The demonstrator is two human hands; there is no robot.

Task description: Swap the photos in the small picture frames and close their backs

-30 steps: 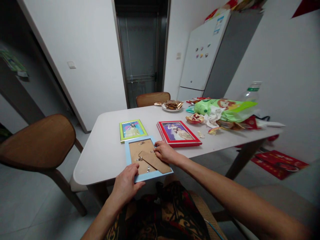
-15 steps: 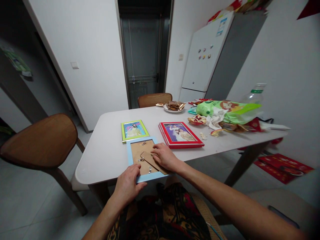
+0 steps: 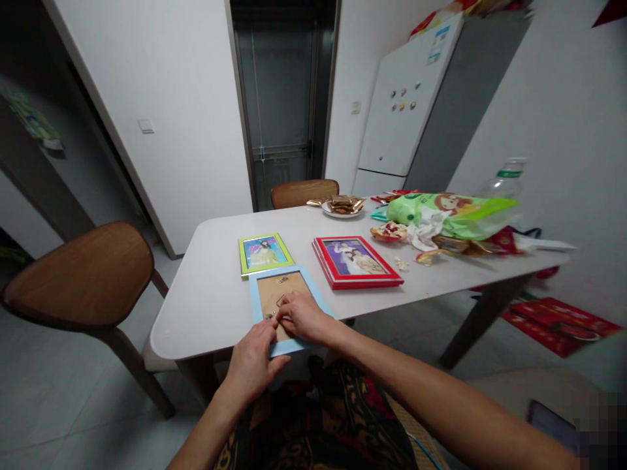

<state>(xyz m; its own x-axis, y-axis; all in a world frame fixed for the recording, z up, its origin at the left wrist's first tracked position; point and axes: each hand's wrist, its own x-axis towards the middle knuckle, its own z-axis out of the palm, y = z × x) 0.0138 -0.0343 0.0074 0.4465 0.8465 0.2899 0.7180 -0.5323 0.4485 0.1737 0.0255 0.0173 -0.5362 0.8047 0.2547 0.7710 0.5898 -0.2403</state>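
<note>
A light blue picture frame (image 3: 257, 301) lies face down at the table's near edge, its brown backing board (image 3: 274, 288) showing metal clips. My left hand (image 3: 252, 356) rests on the frame's lower left corner, thumb spread below the edge and fingers on the border. Over the backing, my right hand (image 3: 304, 318) has its fingertips pinched together near the middle clip; what they hold, if anything, is hidden. Just behind is a lime green frame (image 3: 266, 253) with a picture. To the right sit stacked red frames (image 3: 355, 262).
On the white table (image 3: 206, 281) are a plate of wrapped snacks (image 3: 344, 206), an opened pomegranate (image 3: 389, 232), a green bag (image 3: 455, 212) and crumpled tissue. A wooden chair (image 3: 81, 277) stands left, another behind the table. A clear bottle (image 3: 507, 179) stands far right.
My right hand has moved left from the backing's right side to its middle, near my left fingertips. The backing's stand flap, raised before, now lies mostly hidden under my right hand.
</note>
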